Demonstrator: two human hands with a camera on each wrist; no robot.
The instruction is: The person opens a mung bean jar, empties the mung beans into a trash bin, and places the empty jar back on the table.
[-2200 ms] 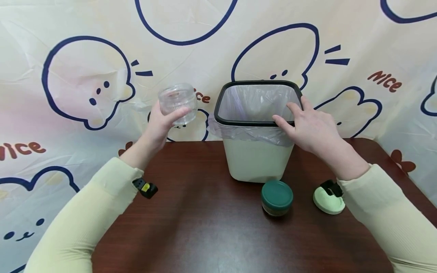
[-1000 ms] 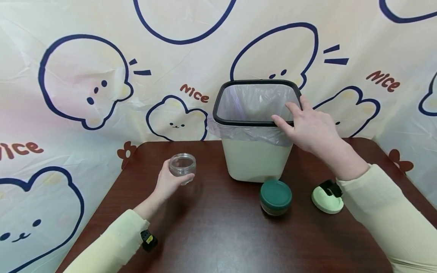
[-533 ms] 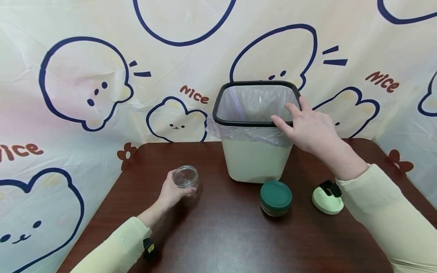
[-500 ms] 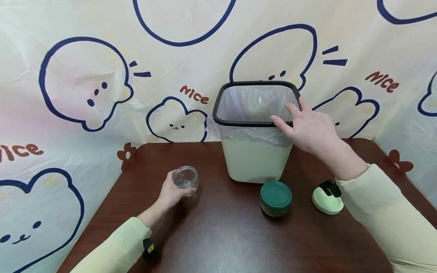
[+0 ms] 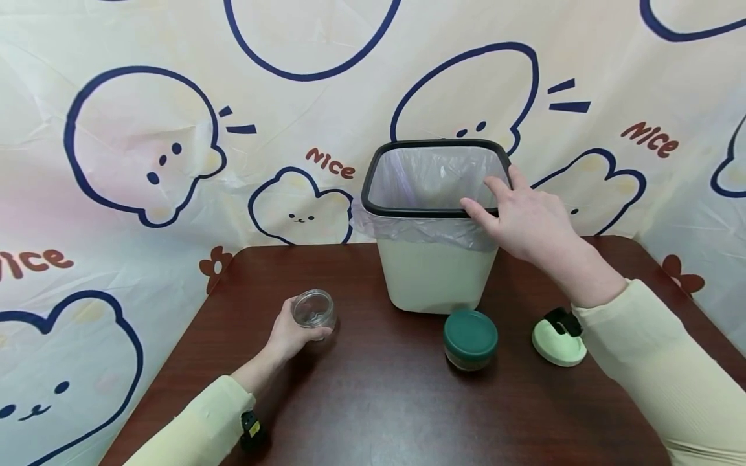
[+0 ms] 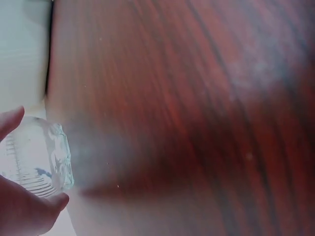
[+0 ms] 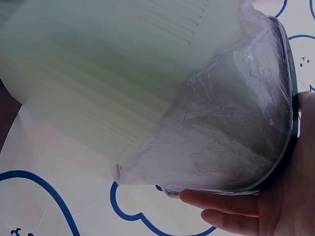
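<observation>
My left hand (image 5: 294, 333) grips a clear glass jar (image 5: 315, 309) low over the left part of the table, its round mouth facing up. The left wrist view shows the jar (image 6: 34, 157) between thumb and fingers; whether its base touches the table I cannot tell. My right hand (image 5: 533, 217) rests with spread, fairly straight fingers over the right front corner of a bin's black rim (image 5: 431, 212). A pale plastic bag (image 5: 431, 175) lines the bin (image 5: 437, 275) and folds over outside. In the right wrist view, fingers (image 7: 221, 204) lie along the rim.
A jar with a dark green lid (image 5: 471, 335) stands in front of the bin. A light green round lid (image 5: 558, 344) lies on the table (image 5: 384, 395), partly under the right wrist strap. A patterned cloth (image 5: 332, 110) hangs behind.
My left hand has come down from beside the bin's top with the glass jar and is now near the tabletop. The right hand keeps its place on the rim.
</observation>
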